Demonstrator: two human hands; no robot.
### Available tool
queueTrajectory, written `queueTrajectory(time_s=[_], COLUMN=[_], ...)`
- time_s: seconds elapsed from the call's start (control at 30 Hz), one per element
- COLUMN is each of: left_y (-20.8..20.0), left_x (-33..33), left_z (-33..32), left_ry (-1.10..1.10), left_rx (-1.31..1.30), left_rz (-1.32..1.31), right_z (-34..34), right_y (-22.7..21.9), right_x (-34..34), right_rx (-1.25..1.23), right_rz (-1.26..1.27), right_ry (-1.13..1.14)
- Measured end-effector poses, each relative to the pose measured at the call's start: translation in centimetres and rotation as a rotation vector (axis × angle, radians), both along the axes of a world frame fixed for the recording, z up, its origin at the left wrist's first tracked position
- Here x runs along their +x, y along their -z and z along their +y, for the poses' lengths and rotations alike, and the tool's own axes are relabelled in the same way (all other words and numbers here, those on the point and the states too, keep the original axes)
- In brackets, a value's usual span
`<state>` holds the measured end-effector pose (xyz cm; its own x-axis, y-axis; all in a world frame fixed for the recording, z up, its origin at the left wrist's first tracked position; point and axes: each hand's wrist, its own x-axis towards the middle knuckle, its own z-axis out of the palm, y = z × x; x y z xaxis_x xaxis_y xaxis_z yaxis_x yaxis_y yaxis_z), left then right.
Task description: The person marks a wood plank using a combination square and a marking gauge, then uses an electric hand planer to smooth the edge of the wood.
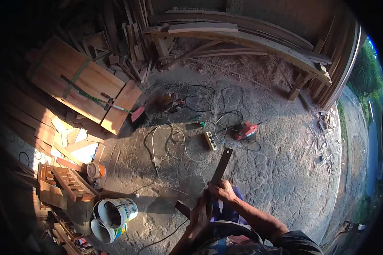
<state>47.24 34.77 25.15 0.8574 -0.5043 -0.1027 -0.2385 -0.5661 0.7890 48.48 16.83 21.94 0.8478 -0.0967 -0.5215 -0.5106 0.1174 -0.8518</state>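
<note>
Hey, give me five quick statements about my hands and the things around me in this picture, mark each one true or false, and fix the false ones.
1. The right hand grips a dark flat bar. True.
2. The left hand is on the power strip. False: it is beside the right hand.
3. The red power tool is to the right of the power strip. True.
4. The red power tool hangs on a wall. False: it lies on the floor.
5. The two white buckets are at the picture's lower left. True.
</note>
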Motion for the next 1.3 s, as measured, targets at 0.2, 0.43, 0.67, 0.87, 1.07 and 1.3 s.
queueTrajectory(time_s=[0.2,0.43,0.67,0.87,1.07,1.3], left_y=[10.8,24.6,31.2,33.1,32.7,31.5], left_x=[1.4,-9.1,-6.0,-4.6,-5.0,-5.4], left_z=[-0.6,-10.3,-22.1,-25.7,-27.6,-28.8], left_ry=[-0.520,-1.112,-1.457,-1.542,-1.607,-1.572], left_rx=[-0.087,0.168,0.066,0.041,0.030,-0.053], left_rz=[0.106,0.607,0.900,1.048,1.098,1.047], right_z=[-6.4,-18.0,-22.5,-25.0,-25.0,-25.2], right_y=[10.2,41.0,58.6,70.8,74.5,61.9], right_x=[15.0,36.6,55.8,62.5,60.8,57.6], right_rx=[-0.140,-0.791,-1.027,-1.230,-1.312,-1.032], right_rz=[-0.354,-0.146,-0.001,-0.042,-0.052,0.004], right_ry=[-0.647,-0.665,-0.924,-1.130,-1.076,-0.880])
